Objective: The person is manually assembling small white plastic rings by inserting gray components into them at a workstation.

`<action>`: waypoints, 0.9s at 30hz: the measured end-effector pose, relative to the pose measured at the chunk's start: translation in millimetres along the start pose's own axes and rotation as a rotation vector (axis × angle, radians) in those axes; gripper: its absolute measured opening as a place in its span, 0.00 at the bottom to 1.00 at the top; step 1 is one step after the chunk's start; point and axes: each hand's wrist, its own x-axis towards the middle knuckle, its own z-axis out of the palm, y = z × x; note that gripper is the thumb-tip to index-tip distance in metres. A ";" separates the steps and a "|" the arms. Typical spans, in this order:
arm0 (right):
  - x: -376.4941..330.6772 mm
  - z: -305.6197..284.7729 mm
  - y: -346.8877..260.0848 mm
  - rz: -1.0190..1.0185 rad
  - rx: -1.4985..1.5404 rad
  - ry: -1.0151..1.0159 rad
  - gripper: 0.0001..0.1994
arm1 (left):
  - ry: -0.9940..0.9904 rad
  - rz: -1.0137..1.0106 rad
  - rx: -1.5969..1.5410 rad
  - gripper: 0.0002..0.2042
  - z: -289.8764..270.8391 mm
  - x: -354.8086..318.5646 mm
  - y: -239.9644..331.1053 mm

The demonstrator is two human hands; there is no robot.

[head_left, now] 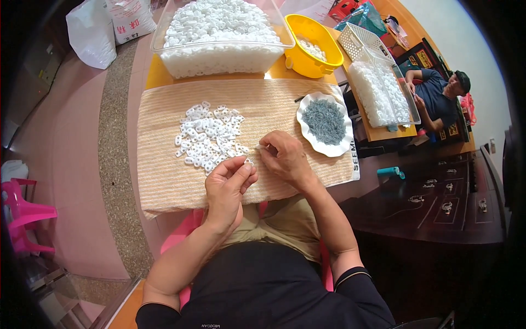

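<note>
My dark shirt [252, 279], smooth fabric, is closest, then my tan trousers [276, 225] over a pink plastic seat [186, 230]. Left hand [226, 186]: thumb and index pinching one small white plastic piece [249, 162], right at the near edge of the loose pile [208, 134]. Right hand [286, 158]: fingers curled in, thumb and index tips close together, maybe on a pale bit; too small to tell. Both hands over a beige striped cloth [159, 164], nubby weave. Pile is rounded oblong pieces, glossy, with holes, on the cloth ahead of my left hand. To the right, a white scalloped plate [333, 149] heaped with thin grey-blue slivers [323, 122]. Past the cloth: clear plastic bin [219, 46] full of white pieces, beside a smooth yellow oval tub [298, 57]. Off right, another clear bin [413, 107], a perforated white basket [355, 41], and a seated co-worker [438, 90].
</note>
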 end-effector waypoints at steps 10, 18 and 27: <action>-2.2 -22.2 -5.2 -0.007 -0.052 -0.163 0.15 | -0.007 0.004 -0.004 0.07 1.0 -1.0 -0.2; -3.8 -23.5 -3.3 0.164 0.269 -0.134 0.13 | 0.010 -0.002 0.000 0.07 -0.2 -0.1 -0.4; -4.2 -22.2 0.2 0.422 0.829 -0.192 0.15 | -0.010 0.018 -0.017 0.06 -1.5 1.2 -0.6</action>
